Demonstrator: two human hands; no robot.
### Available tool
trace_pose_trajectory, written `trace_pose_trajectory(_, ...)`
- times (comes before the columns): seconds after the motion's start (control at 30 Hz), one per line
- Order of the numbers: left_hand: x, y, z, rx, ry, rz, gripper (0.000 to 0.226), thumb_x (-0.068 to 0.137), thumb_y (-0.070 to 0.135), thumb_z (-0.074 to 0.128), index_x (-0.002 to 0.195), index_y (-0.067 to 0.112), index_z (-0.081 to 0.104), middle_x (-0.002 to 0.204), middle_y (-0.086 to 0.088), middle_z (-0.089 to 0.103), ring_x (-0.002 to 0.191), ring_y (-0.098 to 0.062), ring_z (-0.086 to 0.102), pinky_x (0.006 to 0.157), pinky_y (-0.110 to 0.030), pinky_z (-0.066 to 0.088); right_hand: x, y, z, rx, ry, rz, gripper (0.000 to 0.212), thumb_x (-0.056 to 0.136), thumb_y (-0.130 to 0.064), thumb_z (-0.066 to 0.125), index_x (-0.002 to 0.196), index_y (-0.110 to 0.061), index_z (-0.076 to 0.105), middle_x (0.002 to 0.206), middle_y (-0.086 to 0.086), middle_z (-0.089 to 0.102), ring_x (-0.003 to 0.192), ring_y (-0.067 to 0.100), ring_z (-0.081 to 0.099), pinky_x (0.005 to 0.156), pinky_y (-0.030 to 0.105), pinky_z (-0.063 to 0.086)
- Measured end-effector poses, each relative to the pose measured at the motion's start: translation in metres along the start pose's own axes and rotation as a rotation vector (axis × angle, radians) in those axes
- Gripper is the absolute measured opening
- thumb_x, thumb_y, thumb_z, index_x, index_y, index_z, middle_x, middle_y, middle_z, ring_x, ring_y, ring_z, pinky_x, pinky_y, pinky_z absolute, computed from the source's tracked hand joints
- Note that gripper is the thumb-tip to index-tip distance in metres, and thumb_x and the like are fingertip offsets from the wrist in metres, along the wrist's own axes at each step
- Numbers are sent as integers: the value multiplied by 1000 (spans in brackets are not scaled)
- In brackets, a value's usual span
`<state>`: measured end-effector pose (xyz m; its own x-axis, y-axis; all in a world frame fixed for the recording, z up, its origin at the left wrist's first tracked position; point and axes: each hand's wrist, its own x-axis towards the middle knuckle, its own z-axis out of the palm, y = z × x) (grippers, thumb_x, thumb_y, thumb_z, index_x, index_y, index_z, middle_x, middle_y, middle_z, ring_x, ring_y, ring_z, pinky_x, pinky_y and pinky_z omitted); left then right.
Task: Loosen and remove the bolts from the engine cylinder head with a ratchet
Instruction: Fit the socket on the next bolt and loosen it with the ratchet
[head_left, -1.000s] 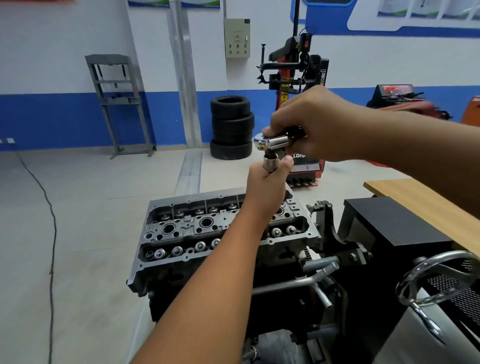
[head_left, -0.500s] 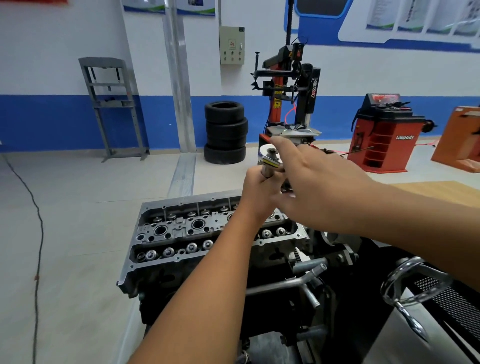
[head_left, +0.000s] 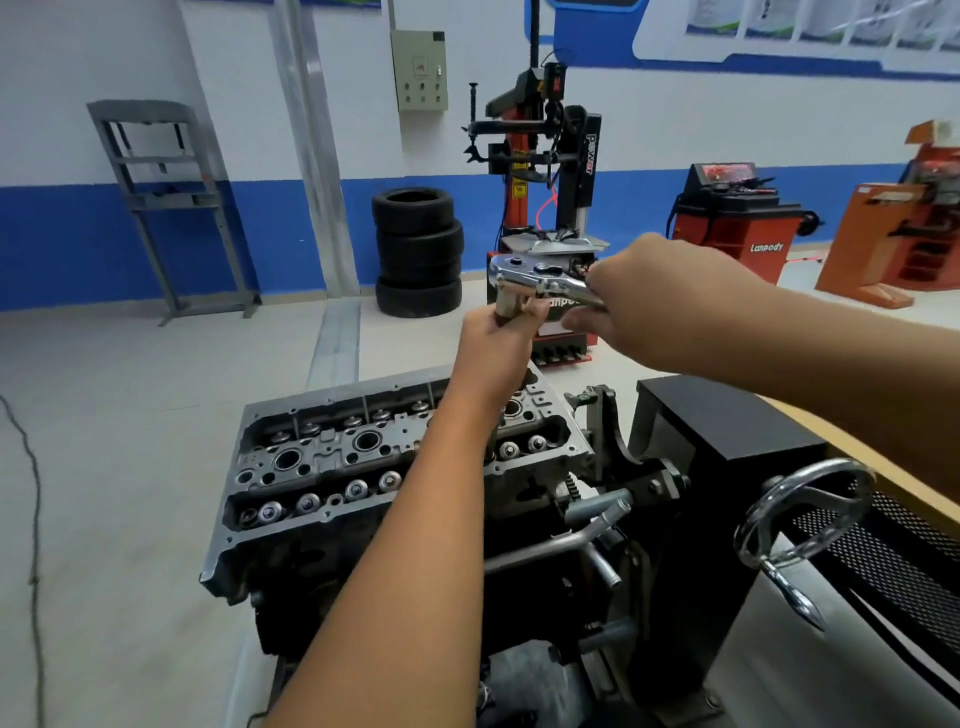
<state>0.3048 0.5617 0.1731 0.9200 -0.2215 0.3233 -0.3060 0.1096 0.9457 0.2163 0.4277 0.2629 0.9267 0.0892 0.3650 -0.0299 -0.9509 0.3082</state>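
Observation:
The grey engine cylinder head (head_left: 322, 457) sits on a stand below my arms, with valve springs and round holes showing. A chrome ratchet (head_left: 524, 275) is held above its far right end. My left hand (head_left: 498, 343) grips the extension shaft just under the ratchet head; the shaft's lower part and the bolt it meets are hidden behind that hand. My right hand (head_left: 670, 301) grips the ratchet handle, which points right and toward me.
The black engine stand (head_left: 727, 447) with a chrome handwheel (head_left: 800, 519) stands at my right, a wooden tabletop edge (head_left: 883, 467) behind it. Beyond are stacked tyres (head_left: 418, 249), a red tyre changer (head_left: 540, 171), a red balancer (head_left: 732, 218) and a grey press frame (head_left: 166, 197).
My right hand let go of the ratchet handle, reached round with fingers spread, and now grips the handle again further to the right. My left hand kept its hold on the shaft.

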Motion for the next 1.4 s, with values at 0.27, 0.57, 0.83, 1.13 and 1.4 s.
trace_pose_trajectory(0.27,-1,1,9,-58,85,-19,37,102,21,62,69,19,48,47,13,31,43,-7,26,45,-23,23,6,5,4,-103,54,-49,28,107,-23,52,83,-10,53,70,8,44,52,21,44,44,26,26)
trace_pose_trajectory(0.57,-4,2,10,-26,151,0,40,101,25,65,64,20,54,47,19,41,48,0,35,60,-29,34,10,15,10,-83,157,-167,35,108,-30,52,82,-7,46,57,9,34,46,18,33,47,26,23)
trace_pose_trajectory(0.83,1,-4,8,-31,167,71,34,99,29,68,65,24,66,55,15,46,52,-5,38,61,-27,37,34,30,20,-60,264,-339,32,105,-25,51,94,4,56,63,17,43,52,31,44,51,37,39)
trace_pose_trajectory(1.13,4,-10,6,-63,207,125,25,100,22,67,75,24,71,47,20,48,44,1,42,49,-18,35,83,47,42,-7,392,-509,29,103,-19,57,91,7,58,68,22,55,54,33,49,52,38,40)
trace_pose_trajectory(1.4,1,-14,-4,-53,199,146,25,96,14,69,76,5,59,56,4,39,49,-10,34,54,-28,30,134,35,59,97,561,-545,50,110,-34,36,84,1,60,65,10,45,53,29,50,53,40,44)
